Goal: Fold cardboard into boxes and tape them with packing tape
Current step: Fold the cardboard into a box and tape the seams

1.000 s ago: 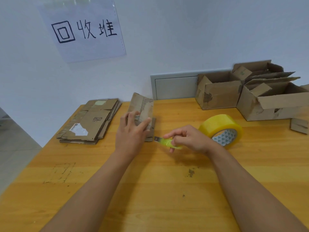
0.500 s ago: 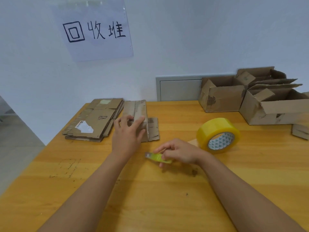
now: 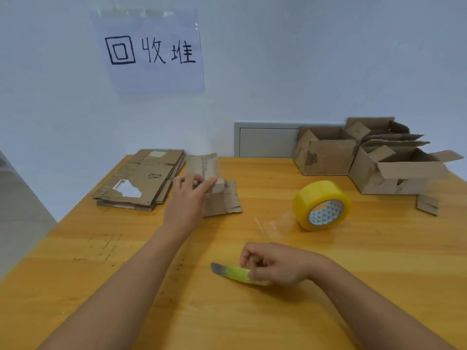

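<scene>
A: From the head view, where does the small flattened brown cardboard box point(image 3: 214, 188) lie?

B: On the yellow wooden bench point(image 3: 252, 311), just right of the stack of flattened brown cardboard sheets point(image 3: 144, 183), well left of the yellow roll of clear packing tape point(image 3: 322, 205). The left hand point(image 3: 188, 200) rests on its near left part, fingers fairly straight and pressing on it, not curled round it.

A: And the right hand point(image 3: 275, 263)?

B: Nearer the person than the tape roll, well apart from the box. Its fingers are curled round a yellow-green utility knife point(image 3: 237, 272), low over the bench or on it; I cannot tell which.

A: Which way does the box run?

B: Its long axis runs away from the person toward the white wall point(image 3: 303, 59), the far end slightly raised, flaps at the near end. The knife's long axis lies across the bench, its dark tip pointing left, away from the tape roll.

A: So which hand is nearer the box?

B: The left, already touching. I judge opening the box falls to it first; the right must free itself of the knife.
</scene>
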The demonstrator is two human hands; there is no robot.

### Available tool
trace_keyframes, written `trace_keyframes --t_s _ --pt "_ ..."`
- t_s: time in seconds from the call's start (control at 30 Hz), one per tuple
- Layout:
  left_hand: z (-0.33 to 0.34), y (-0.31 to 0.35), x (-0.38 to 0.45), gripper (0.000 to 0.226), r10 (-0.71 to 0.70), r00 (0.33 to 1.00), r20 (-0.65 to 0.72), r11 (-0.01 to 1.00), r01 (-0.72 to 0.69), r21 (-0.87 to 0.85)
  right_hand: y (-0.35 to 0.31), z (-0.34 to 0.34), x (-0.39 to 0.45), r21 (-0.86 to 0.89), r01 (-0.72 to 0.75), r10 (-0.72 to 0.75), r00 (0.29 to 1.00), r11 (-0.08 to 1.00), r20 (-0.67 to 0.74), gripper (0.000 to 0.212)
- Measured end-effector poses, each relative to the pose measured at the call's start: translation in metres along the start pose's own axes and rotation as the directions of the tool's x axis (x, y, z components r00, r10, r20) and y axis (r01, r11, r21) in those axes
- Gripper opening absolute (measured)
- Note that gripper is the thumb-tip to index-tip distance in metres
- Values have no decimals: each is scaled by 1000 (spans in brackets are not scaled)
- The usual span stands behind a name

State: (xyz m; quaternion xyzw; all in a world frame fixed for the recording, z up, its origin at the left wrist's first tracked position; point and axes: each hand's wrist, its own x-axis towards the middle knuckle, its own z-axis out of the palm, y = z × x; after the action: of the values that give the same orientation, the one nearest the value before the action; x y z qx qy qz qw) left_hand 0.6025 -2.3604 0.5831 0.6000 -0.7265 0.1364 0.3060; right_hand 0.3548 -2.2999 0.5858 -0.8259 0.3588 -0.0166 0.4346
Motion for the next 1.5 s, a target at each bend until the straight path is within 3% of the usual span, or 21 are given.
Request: trace_keyframes --t_s 0.13,0.2,0.37,0.5,0.57,0.67,0.93,1.17,1.27,1.4,1.5 --pt "-2 4 -6 24 11 997 -80 999 -14 -39 3 1 -5 -313 -51 27 996 948 -80 13" --pt "-2 5 -10 17 11 995 -97 998 -17 -65 0 1 -4 -366 -49 -11 987 929 -160 14" --pt "5 0 -20 27 -26 989 -146 990 5 -141 -10 -12 23 -203 45 -148 838 978 -526 17" --pt "10 0 -24 38 -69 985 -156 971 31 -236 -16 -27 62 -61 87 -105 724 994 -682 51" --pt "11 0 -25 38 -128 977 -172 954 74 -290 -16 -33 78 -33 89 -87 712 995 -697 62" --pt "16 -1 -30 34 -181 960 -214 924 91 -372 -10 -32 96 -32 115 -105 712 993 -694 56" --pt "5 -2 -36 25 -284 914 -288 849 100 -520 1 -9 105 -82 274 -226 550 958 -804 46" --pt "-4 -5 -49 26 -284 938 -199 813 125 -568 5 6 102 -177 238 -273 475 955 -836 43" --pt "-10 -6 -50 32 -295 945 -142 767 146 -625 -1 4 101 -96 241 -208 499 966 -841 46" --pt "-20 -6 -40 25 -365 931 -16 658 245 -712 -13 -12 99 15 211 -119 607 977 -786 39" --pt "-25 -3 -26 46 -422 906 23 649 320 -691 -17 -21 103 -35 181 -144 633 983 -761 51"
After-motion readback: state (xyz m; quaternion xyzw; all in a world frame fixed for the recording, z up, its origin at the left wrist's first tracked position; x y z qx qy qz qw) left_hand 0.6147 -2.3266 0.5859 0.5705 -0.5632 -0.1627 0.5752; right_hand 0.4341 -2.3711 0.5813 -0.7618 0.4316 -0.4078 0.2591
